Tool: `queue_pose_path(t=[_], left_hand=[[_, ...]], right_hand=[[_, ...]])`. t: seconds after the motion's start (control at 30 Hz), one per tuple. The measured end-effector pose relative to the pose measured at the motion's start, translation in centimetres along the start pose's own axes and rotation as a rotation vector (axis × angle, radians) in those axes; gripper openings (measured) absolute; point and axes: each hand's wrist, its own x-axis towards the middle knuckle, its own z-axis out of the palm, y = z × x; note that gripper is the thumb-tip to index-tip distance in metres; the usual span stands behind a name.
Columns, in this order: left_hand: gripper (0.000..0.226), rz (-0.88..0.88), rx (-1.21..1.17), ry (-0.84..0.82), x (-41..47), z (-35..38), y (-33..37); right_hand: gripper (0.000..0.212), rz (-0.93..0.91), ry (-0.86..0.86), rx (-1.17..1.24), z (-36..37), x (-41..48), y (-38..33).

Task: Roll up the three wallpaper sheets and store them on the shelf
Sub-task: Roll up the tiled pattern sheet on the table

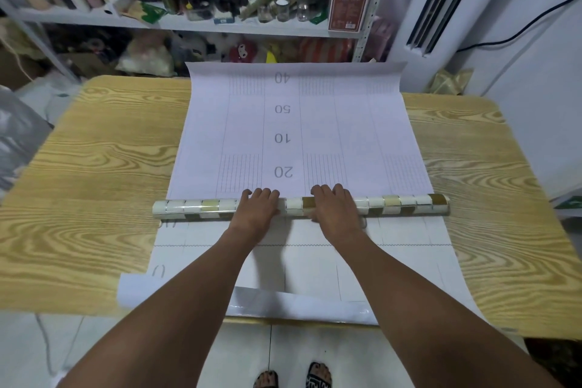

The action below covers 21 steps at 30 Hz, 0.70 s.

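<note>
Your left hand (pixel 256 209) and right hand (pixel 333 208) both curl over the wallpaper roll (pixel 406 205), grasping it side by side. The roll lies across the middle of the table (pixel 94 167), atop the unrolled wallpaper sheet (pixel 346 135).

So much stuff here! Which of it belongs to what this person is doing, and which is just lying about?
Part of the job:
wallpaper roll, unrolled sheet ahead of it, second sheet underneath, left hand, right hand, shelf.

Just lying about:
glass jars, brown box, plush toys.
</note>
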Motion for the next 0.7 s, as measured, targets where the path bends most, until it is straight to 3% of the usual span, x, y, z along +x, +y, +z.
queue_pose_path(t=[0.23, 0.43, 0.57, 0.7], left_hand=[[0.037, -0.028, 0.046, 0.062, -0.5, 0.4, 0.2], [0.060, -0.024, 0.081, 0.032, -0.1, 0.2, 0.2], [0.055, -0.052, 0.070, 0.049, 0.2, 0.3, 0.0], [0.041, -0.019, 0.065, 0.031, 0.1, -0.1, 0.0]], right_hand=[[0.037, 0.007, -0.065, -0.036, -0.5, 0.1, -0.1], [0.024, 0.005, -0.088, 0.010, -0.9, 0.3, -0.4], [0.028, 0.015, -0.066, 0.025, -0.5, -0.3, -0.3], [0.042, 0.075, -0.015, -0.143, 0.5, -1.0, -0.8]])
